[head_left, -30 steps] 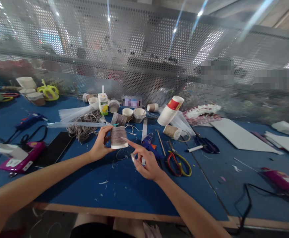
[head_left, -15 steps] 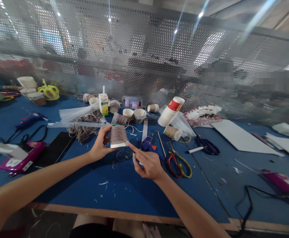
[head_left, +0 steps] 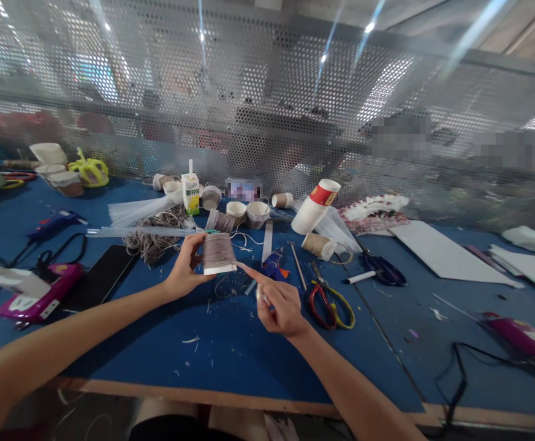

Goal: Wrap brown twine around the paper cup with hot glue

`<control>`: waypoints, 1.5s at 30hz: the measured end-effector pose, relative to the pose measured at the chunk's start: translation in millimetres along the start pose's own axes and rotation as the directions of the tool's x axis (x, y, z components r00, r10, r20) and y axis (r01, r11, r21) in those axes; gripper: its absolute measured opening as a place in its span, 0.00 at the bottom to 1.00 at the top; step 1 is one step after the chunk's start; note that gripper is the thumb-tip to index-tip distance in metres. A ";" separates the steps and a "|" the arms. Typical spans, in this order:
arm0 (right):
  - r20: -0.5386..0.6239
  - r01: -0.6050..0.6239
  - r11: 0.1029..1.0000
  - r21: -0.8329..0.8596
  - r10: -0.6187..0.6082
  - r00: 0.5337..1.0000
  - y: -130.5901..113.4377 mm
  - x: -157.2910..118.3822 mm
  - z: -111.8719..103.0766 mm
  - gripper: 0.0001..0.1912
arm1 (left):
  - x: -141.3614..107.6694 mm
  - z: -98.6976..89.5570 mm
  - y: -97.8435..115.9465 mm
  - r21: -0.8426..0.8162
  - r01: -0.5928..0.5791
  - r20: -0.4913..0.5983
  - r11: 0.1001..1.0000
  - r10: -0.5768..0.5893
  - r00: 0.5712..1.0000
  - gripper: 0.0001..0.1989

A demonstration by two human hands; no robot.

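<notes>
My left hand (head_left: 188,269) is wrapped round the side of a paper cup (head_left: 220,254) wound with grey-brown cord, tipped so that its white rim shows at the bottom. My right hand (head_left: 280,305) is just to the right of the cup. Its index finger stretches towards the cup's lower edge, with a small gap between, while the other fingers curl in. Something small and pale (head_left: 258,291) shows at those curled fingers; its kind is unclear. Behind the right hand lies a blue glue gun (head_left: 274,266), partly hidden. Another cord-wrapped cup (head_left: 219,221) lies behind the held one.
Scissors with red and yellow handles (head_left: 329,303) lie right of my right hand. A tangle of grey cord (head_left: 154,236), a drink carton (head_left: 190,195) and a leaning stack of paper cups (head_left: 313,209) stand further back. A black phone-like slab (head_left: 104,278) lies left.
My right hand has moved a little to the right, and its index fingertip has drawn away from the cup's lower edge. The left hand holds the cup in nearly the same place.
</notes>
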State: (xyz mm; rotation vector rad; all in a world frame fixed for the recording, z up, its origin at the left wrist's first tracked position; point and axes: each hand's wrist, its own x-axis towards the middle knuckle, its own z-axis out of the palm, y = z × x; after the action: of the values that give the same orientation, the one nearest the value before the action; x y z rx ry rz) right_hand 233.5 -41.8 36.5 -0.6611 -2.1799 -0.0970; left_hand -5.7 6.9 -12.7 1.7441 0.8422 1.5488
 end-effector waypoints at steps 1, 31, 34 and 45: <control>0.000 -0.028 0.999 0.035 0.028 1.000 -1.3 0.6 -0.5 0.06 | 0.0 0.3 0.0 0.002 0.001 -0.006 1.000 -0.001 1.000 0.38; -0.049 -0.099 0.972 0.212 0.112 0.993 -8.1 5.4 -0.6 0.05 | -0.2 0.4 1.1 -0.044 -0.052 -0.032 0.998 0.051 0.998 0.38; -0.023 -0.121 0.974 0.190 0.127 0.992 -8.4 4.2 -1.0 0.08 | -0.2 0.5 1.0 -0.051 -0.061 -0.032 0.997 0.060 0.998 0.37; -0.405 -0.432 0.791 0.434 0.600 0.690 4.1 1.8 10.4 0.04 | -0.2 -1.4 -1.1 0.007 -0.083 -0.001 0.996 0.083 0.997 0.37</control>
State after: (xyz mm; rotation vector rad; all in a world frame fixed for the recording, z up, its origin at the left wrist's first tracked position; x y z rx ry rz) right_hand 227.3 -34.5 30.5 -0.9284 -1.3652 0.3293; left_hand -7.2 7.4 -13.6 1.8036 0.7848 1.6031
